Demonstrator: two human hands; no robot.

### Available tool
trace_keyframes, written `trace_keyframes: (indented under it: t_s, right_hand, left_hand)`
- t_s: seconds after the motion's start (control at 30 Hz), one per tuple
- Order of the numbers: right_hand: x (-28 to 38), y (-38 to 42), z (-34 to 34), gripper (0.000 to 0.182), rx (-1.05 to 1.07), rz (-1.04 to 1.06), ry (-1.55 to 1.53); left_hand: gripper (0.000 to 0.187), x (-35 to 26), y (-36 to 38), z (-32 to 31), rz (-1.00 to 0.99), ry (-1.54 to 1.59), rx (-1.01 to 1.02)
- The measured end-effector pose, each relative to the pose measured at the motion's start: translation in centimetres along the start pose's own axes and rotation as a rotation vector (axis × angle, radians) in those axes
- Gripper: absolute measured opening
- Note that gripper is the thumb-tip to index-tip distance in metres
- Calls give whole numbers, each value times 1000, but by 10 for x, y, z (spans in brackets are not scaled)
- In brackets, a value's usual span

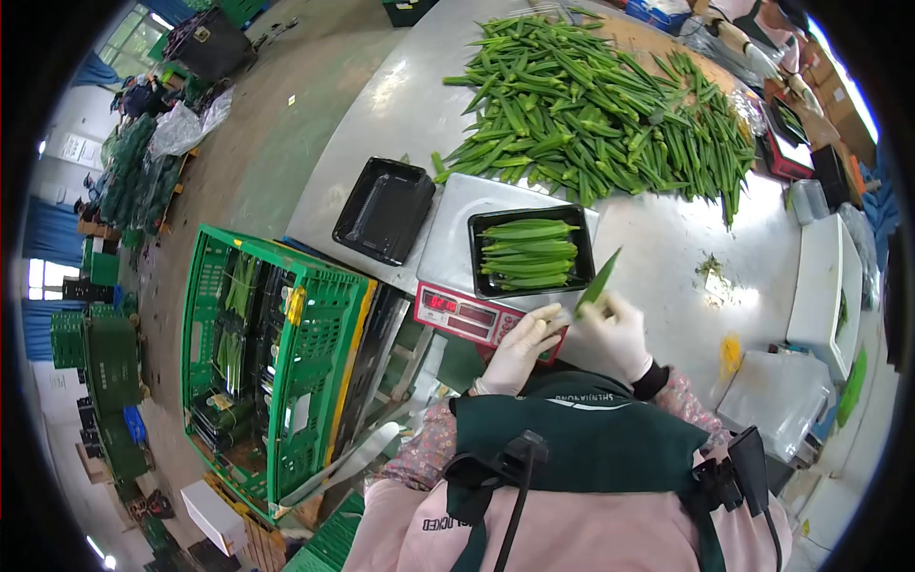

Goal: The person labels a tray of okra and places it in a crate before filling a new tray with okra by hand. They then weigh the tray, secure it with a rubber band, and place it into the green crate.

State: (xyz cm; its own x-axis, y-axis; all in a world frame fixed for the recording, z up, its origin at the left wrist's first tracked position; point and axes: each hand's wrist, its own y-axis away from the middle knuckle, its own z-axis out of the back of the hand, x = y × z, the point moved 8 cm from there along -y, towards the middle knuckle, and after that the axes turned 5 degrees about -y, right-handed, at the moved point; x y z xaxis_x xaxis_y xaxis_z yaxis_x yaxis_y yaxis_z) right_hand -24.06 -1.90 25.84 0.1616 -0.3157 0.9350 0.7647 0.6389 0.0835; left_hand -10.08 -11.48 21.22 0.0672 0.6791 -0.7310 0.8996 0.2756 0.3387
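Note:
My right hand point(618, 336), in a white glove, pinches a green okra pod point(599, 277) that points up and away from me. Close beside it is my gloved left hand point(520, 351), its fingers drawn together near the stem end; what they hold, if anything, is hidden. Just beyond both hands, a black tray point(476, 255) with a row of okra pods point(530, 254) rests on a scale point(440, 243). The scale's red panel point(467, 313) has a lit display. A second black tray point(383, 212), with nothing in it, stands left of the scale.
A large okra heap point(572, 105) covers the far part of the metal table point(667, 257). At left stands a green crate point(324, 319) of packed trays. A white container point(822, 296) and plastic bags point(777, 400) are on the right. Another person's gloved hand point(761, 62) shows at top right.

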Motion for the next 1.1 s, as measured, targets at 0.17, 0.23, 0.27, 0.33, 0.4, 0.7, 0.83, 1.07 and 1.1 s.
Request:
trace_keyframes:
  t_s: [0.17, 0.23, 0.27, 0.33, 0.4, 0.7, 0.83, 1.07, 1.1]
  right_hand:
    - [-159, -44, 64, 26, -148, -474, 29]
    - [-217, -55, 66, 28, -124, -513, -26]
    - [-224, -55, 63, 31, -95, -551, -79]
    - [-223, -56, 68, 33, -176, -411, -25]
    - [-200, -54, 75, 36, -194, -316, 25]
    - [-89, 26, 210, 25, -608, 24, 155]
    - [-67, 97, 287, 25, -860, -37, 224]
    - [-61, 237, 402, 34, -1145, -215, 1126]
    - [-70, 248, 414, 35, -1160, -284, 1147]
  left_hand:
    - [43, 24, 6, 10, 129, 17, 72]
    - [42, 30, 9, 11, 192, -62, 50]
    - [41, 29, 9, 10, 198, -88, 37]
    - [41, 27, 9, 8, 180, -131, 41]
    - [34, 24, 6, 7, 143, -151, 15]
    - [70, -59, -3, -3, -641, -1887, -493]
    - [80, -48, -26, 25, -501, -1990, -452]
    - [55, -80, -20, 17, -698, -1885, -483]
    - [52, -88, -23, 16, -727, -1903, -510]
